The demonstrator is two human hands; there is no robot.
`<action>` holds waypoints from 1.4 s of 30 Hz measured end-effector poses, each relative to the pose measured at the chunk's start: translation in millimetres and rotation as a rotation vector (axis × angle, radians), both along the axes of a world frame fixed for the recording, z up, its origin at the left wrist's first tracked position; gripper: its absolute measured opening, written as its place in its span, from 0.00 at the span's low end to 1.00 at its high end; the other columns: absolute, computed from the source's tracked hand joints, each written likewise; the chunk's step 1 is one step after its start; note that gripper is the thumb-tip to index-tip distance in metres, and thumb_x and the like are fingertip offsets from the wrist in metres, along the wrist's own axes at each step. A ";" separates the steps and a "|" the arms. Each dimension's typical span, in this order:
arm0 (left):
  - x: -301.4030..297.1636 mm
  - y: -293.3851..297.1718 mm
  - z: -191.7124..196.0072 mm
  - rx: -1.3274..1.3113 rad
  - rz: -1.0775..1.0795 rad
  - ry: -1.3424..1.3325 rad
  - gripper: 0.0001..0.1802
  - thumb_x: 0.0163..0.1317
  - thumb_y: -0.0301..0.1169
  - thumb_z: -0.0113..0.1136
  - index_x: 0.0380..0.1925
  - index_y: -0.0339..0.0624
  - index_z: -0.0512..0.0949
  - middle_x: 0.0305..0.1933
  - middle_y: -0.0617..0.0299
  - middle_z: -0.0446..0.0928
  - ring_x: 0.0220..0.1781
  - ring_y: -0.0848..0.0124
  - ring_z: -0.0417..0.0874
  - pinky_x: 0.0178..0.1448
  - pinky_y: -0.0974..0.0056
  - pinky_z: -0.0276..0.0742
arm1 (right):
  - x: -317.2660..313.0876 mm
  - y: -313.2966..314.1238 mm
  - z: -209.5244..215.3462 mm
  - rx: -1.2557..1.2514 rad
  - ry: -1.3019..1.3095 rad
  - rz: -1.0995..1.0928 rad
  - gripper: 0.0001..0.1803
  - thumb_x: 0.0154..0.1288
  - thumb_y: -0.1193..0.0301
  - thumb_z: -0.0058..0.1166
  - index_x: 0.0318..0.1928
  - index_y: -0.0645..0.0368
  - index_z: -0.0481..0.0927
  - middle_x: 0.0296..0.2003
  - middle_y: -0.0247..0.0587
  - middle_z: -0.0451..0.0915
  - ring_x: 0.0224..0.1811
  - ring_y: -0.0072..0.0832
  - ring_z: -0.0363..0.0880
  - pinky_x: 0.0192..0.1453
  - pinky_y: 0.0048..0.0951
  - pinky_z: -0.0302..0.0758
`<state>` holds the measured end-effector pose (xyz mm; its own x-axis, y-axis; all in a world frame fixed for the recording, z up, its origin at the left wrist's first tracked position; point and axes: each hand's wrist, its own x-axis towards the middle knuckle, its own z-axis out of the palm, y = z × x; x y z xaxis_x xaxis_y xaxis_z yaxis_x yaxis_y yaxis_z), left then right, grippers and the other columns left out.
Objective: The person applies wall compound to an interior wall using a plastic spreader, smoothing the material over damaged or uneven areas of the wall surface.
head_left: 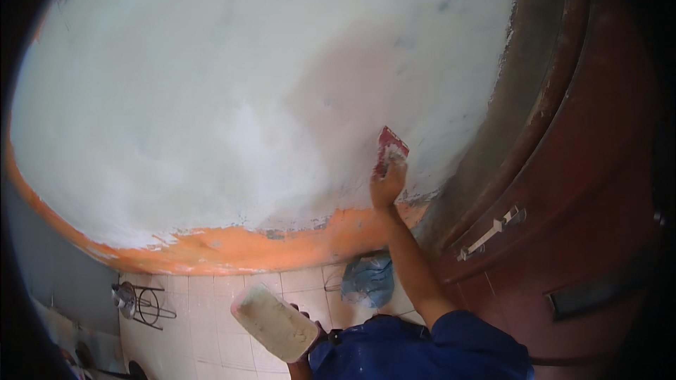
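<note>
1. Right hand [389, 186], right of centre in frame: closed around a red putty knife [384, 148], blade end up, whitish smears on it. Arm extended; knife is at the lower right of the pale wall [176, 70]. Can't tell if the edge touches or sits just off it.
2. Left hand [321, 334], bottom centre: grips the right end of a rectangular tray [240, 301], mostly hidden by it. Tray tilted in view, rounded corners, off-white paste [278, 325] across it.
3. Wall: whitish coat, uneven, with a darker pinkish patch [345, 77] up and left of the knife. Ragged orange band [239, 250] along its bottom.
4. Lower centre: crumpled blue plastic bag [368, 281] on light tiled floor [204, 331], near wall base.
5. Lower left: round metal-framed stool [146, 305].
6. Right side: dark red door [577, 183], pale lever handle [493, 232].
7. Bottom: blue short-sleeved shirt [394, 352] on the person.
</note>
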<state>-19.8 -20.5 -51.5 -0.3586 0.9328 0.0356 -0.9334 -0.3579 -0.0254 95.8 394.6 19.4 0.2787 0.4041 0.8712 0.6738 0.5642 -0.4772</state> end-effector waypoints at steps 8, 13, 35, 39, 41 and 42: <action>-25.6 -4.6 24.6 0.013 -0.019 -0.152 0.38 0.57 0.58 0.50 0.63 0.50 0.60 0.66 0.55 0.59 0.64 0.52 0.61 0.64 0.33 0.46 | -62.0 -19.2 -45.8 0.000 -0.036 0.087 0.22 0.36 0.75 0.52 0.40 0.61 0.76 0.42 0.51 0.73 0.48 0.51 0.72 0.51 0.45 0.73; -29.3 -6.2 30.7 -0.068 -0.036 -0.130 0.33 0.58 0.56 0.49 0.60 0.52 0.64 0.61 0.55 0.63 0.62 0.56 0.63 0.60 0.36 0.48 | -34.3 -54.3 -45.0 -0.147 -0.016 0.258 0.27 0.33 0.79 0.54 0.43 0.60 0.77 0.42 0.45 0.74 0.51 0.44 0.73 0.49 0.39 0.77; -19.3 -4.5 11.4 0.047 -0.019 -0.004 0.40 0.57 0.54 0.55 0.65 0.48 0.55 0.66 0.50 0.55 0.62 0.43 0.59 0.62 0.32 0.54 | 9.6 -50.1 9.5 -0.132 -0.098 0.309 0.25 0.39 0.83 0.51 0.45 0.66 0.77 0.46 0.56 0.77 0.45 0.47 0.79 0.47 0.37 0.78; -8.6 -2.9 15.8 -0.038 -0.069 0.023 0.35 0.58 0.56 0.50 0.63 0.52 0.61 0.65 0.57 0.59 0.66 0.54 0.60 0.65 0.31 0.46 | 17.7 -15.3 -2.9 -0.066 -0.115 0.117 0.27 0.37 0.80 0.55 0.47 0.65 0.76 0.46 0.57 0.76 0.41 0.47 0.79 0.40 0.36 0.78; -7.2 -3.6 10.5 0.071 -0.055 0.010 0.37 0.59 0.54 0.52 0.64 0.49 0.58 0.68 0.52 0.54 0.66 0.47 0.56 0.64 0.31 0.49 | -3.7 -7.6 -20.3 -0.115 -0.126 0.153 0.30 0.35 0.79 0.57 0.48 0.64 0.75 0.48 0.56 0.74 0.43 0.47 0.78 0.37 0.34 0.79; -6.9 -2.8 6.4 0.126 -0.048 0.002 0.37 0.59 0.53 0.53 0.65 0.48 0.57 0.69 0.50 0.51 0.66 0.43 0.54 0.63 0.30 0.50 | -17.2 -8.3 -28.4 -0.104 -0.154 0.181 0.31 0.35 0.79 0.57 0.49 0.64 0.74 0.48 0.56 0.74 0.44 0.47 0.78 0.37 0.34 0.79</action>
